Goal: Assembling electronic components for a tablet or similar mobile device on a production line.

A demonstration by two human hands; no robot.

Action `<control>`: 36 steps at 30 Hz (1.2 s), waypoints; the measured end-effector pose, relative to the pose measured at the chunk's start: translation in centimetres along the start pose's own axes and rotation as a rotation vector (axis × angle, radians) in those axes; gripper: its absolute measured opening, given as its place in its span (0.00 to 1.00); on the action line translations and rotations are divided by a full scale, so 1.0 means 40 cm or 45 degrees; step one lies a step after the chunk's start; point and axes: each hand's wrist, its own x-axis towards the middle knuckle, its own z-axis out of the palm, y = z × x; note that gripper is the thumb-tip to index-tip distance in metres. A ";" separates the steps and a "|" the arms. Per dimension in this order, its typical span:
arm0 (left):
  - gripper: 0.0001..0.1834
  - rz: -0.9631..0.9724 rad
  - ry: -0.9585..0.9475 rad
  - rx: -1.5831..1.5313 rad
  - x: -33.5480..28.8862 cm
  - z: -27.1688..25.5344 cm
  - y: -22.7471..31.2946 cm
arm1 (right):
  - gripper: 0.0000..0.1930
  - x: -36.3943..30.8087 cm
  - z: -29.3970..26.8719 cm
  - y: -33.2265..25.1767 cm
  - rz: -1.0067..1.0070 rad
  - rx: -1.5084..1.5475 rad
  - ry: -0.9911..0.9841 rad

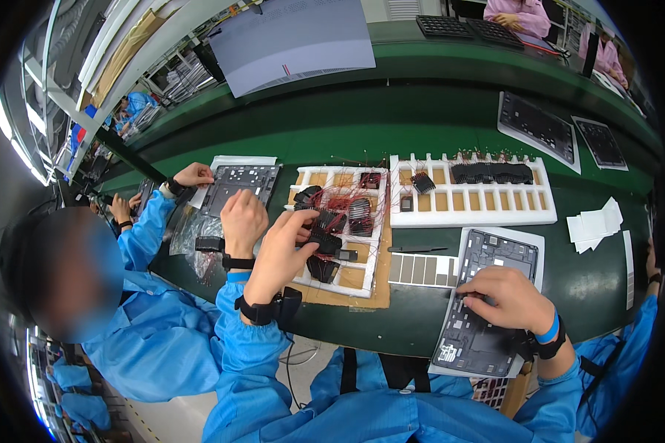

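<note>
Far left: co-worker (pixel 162 332) in blue smock. Next, clear bag (pixel 187 235), crumpled, on green bench (pixel 310 136). Above and beside it, second housing (pixel 236 181), dark, on a pale sheet; co-worker's left hand (pixel 193 175) at its left edge, co-worker's right hand (pixel 244 221) over its lower end.

Left hand (pixel 281 251): reaching over left tray (pixel 374 266), fingers and thumb curved about black modules (pixel 321 242); firm grasp or mere contact, cannot tell. Left tray white, gridded, tangled with red wires (pixel 340 188), set on cardboard (pixel 383 284).

Right of it, card (pixel 421 270) with grey patches, thin dark tool (pixel 417 249) along its upper edge. Behind both, right tray (pixel 473 218), white, many-celled: one loose module (pixel 423 182) at left, long black row (pixel 491 173) at rear.

In front of right tray, main housing (pixel 480 347), dark, slanted, on a white sheet. Right hand (pixel 510 299): over its middle, thumb and forefinger drawn close together at its left side; anything pinched between, cannot tell.

Farther back, two more dark housings (pixel 537 129). Far right: white slips (pixel 597 225), loosely overlapped; narrow strip (pixel 629 269), upright to view.
</note>
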 end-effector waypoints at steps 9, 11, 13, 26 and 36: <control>0.19 -0.010 0.257 -0.021 -0.025 -0.006 -0.020 | 0.09 0.023 -0.001 0.015 -0.060 -0.025 -0.002; 0.18 -0.066 0.309 -0.076 -0.037 -0.018 -0.025 | 0.09 0.026 -0.008 0.014 -0.073 -0.024 -0.011; 0.15 0.404 0.523 0.643 -0.031 -0.051 0.002 | 0.09 0.014 -0.018 0.009 -0.050 -0.017 -0.001; 0.19 -0.557 -1.161 -1.661 -0.112 0.281 0.345 | 0.12 -0.097 0.052 -0.105 -0.651 -0.900 0.493; 0.19 0.855 -0.392 -0.087 -0.016 0.435 0.443 | 0.05 -0.193 -0.091 0.167 0.302 -0.551 0.734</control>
